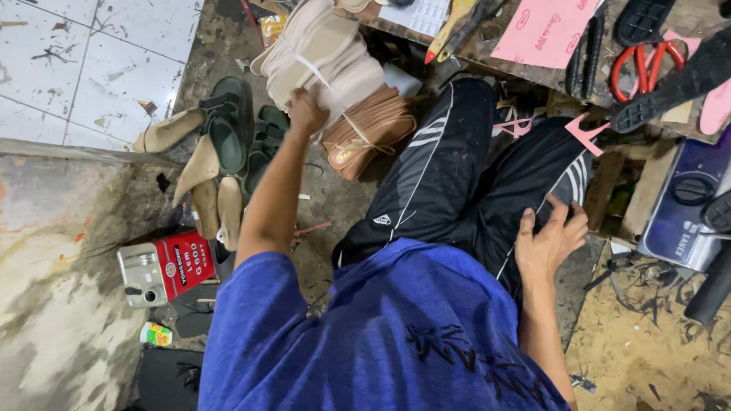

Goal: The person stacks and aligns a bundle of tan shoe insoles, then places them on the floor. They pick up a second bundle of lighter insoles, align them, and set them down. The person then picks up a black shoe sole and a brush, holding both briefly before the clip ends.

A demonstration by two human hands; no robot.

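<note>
Gripping a tied bundle of beige insoles (320, 57) with our left hand (307, 112), we rest our right hand (549, 239) open on our thigh.

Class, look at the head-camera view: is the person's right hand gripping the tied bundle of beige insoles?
No. The right hand rests on the black trouser leg, while the left hand grips the bundle of beige insoles.

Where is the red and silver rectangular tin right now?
In the head view the red and silver rectangular tin lies on the dirty floor at the left, just below the beige shoe soles and beside the person's left arm.
</note>
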